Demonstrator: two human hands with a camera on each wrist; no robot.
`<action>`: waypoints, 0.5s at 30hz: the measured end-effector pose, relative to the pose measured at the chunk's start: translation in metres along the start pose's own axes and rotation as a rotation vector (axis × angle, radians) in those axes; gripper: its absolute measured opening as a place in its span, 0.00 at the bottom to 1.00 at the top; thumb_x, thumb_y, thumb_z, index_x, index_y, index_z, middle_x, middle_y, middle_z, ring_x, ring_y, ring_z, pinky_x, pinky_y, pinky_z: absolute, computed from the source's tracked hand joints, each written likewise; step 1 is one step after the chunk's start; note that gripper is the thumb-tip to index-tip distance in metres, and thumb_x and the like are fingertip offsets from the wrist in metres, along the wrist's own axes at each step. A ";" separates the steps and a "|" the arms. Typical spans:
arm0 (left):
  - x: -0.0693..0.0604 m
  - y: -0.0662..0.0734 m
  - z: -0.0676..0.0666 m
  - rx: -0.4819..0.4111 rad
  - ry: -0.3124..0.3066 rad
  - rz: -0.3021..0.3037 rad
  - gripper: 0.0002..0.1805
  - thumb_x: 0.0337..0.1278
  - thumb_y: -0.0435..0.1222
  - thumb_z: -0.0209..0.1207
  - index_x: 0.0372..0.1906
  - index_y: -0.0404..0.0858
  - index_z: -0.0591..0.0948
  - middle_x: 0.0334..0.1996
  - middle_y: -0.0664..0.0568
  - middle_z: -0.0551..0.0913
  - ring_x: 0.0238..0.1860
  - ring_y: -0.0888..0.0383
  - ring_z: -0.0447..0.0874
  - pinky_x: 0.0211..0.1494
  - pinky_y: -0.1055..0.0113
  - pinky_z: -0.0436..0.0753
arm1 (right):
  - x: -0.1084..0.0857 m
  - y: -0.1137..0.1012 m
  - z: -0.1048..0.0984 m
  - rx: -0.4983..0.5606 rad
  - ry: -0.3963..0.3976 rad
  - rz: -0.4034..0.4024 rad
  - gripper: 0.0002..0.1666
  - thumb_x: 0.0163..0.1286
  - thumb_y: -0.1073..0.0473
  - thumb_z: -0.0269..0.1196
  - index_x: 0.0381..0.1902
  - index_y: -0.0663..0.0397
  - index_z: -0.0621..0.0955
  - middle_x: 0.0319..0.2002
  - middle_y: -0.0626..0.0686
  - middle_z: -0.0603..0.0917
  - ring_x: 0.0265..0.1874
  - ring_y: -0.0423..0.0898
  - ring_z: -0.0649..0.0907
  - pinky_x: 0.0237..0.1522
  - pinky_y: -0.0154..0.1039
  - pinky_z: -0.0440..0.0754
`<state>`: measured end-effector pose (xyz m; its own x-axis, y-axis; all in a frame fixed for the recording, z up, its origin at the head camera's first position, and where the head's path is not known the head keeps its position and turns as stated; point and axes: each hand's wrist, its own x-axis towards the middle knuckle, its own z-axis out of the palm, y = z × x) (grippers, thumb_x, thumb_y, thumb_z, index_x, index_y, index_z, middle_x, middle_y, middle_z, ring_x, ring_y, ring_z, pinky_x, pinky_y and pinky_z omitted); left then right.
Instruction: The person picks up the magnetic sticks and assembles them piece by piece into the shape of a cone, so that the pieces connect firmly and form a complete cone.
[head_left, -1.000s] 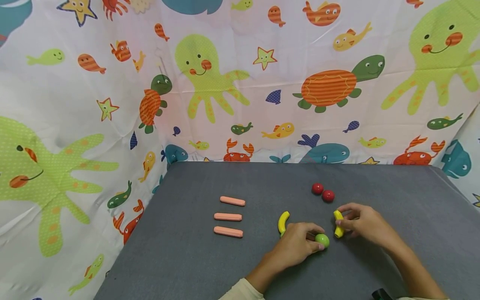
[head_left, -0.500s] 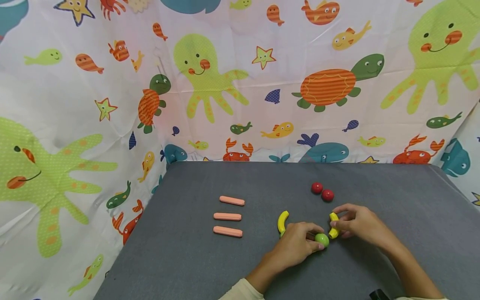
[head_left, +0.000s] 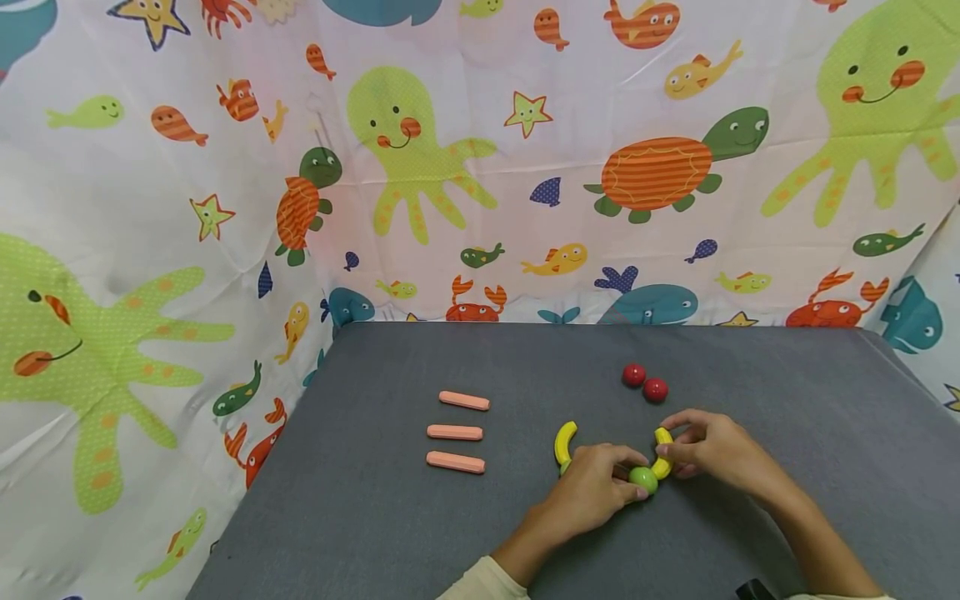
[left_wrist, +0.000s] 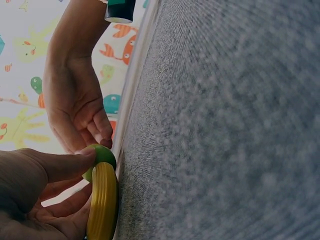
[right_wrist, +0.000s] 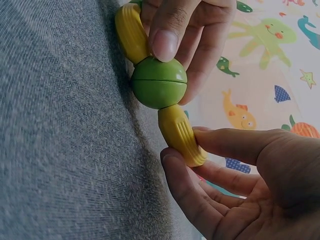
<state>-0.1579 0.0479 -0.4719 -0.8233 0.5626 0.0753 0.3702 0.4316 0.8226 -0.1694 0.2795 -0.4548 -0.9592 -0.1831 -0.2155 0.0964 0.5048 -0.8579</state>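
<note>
The person's left hand (head_left: pixel 596 492) is pinching a green ball (head_left: pixel 642 479), its thumb pressing against the surface and its other fingers curling behind. The right hand (head_left: pixel 712 450) is gripping a curved yellow piece (head_left: pixel 663 454) between thumb and fingers, and the near end of that piece is touching the green ball. In the right wrist view a groove is running around the ball's middle, and a second yellow piece (right_wrist: pixel 131 35) is meeting its opposite side, partly disappearing behind the left hand — so the ball is sitting between two yellow pieces. All of this is happening low over the gray counter (head_left: pixel 360 533), toward the person's side; whether the gripped piece is resting on the cloth-like top is hard to tell. Just beyond the left hand, another yellow arc (head_left: pixel 565 442) is lying on the counter, a bit of green (head_left: pixel 564 469) showing at its lower end before the hand is hiding the rest. Two red balls (head_left: pixel 645 383) are resting side by side farther back, beyond the right hand. Well off to the left, three pink sticks (head_left: pixel 456 432) are lying roughly parallel, one behind another and apart. A white curtain (head_left: pixel 465 192) is hanging behind the counter and along its left — printed with octopuses, turtles, fish and crabs. A pale sleeve (head_left: pixel 486 582) is covering the left forearm.
</note>
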 end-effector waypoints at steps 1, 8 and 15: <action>0.000 0.000 0.000 0.001 0.001 0.000 0.17 0.60 0.32 0.74 0.54 0.38 0.89 0.48 0.58 0.90 0.42 0.76 0.85 0.42 0.82 0.81 | 0.000 0.000 0.000 -0.004 0.001 0.001 0.29 0.72 0.58 0.72 0.62 0.73 0.77 0.34 0.56 0.87 0.31 0.52 0.90 0.36 0.44 0.90; 0.000 0.001 -0.003 -0.010 0.014 0.015 0.14 0.64 0.31 0.72 0.54 0.37 0.89 0.48 0.57 0.91 0.43 0.75 0.85 0.44 0.82 0.81 | 0.001 0.002 0.000 -0.010 -0.003 0.010 0.29 0.73 0.57 0.71 0.62 0.73 0.77 0.35 0.56 0.88 0.32 0.52 0.90 0.36 0.44 0.90; 0.002 0.001 -0.018 -0.047 0.112 0.027 0.12 0.71 0.30 0.66 0.55 0.36 0.89 0.50 0.50 0.91 0.44 0.72 0.86 0.46 0.79 0.82 | 0.001 0.002 0.000 -0.028 -0.003 0.017 0.29 0.73 0.59 0.70 0.63 0.74 0.77 0.36 0.56 0.89 0.33 0.51 0.89 0.36 0.44 0.90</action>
<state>-0.1665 0.0364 -0.4603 -0.8569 0.4905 0.1583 0.3748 0.3822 0.8447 -0.1704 0.2796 -0.4567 -0.9568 -0.1766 -0.2310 0.1049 0.5312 -0.8407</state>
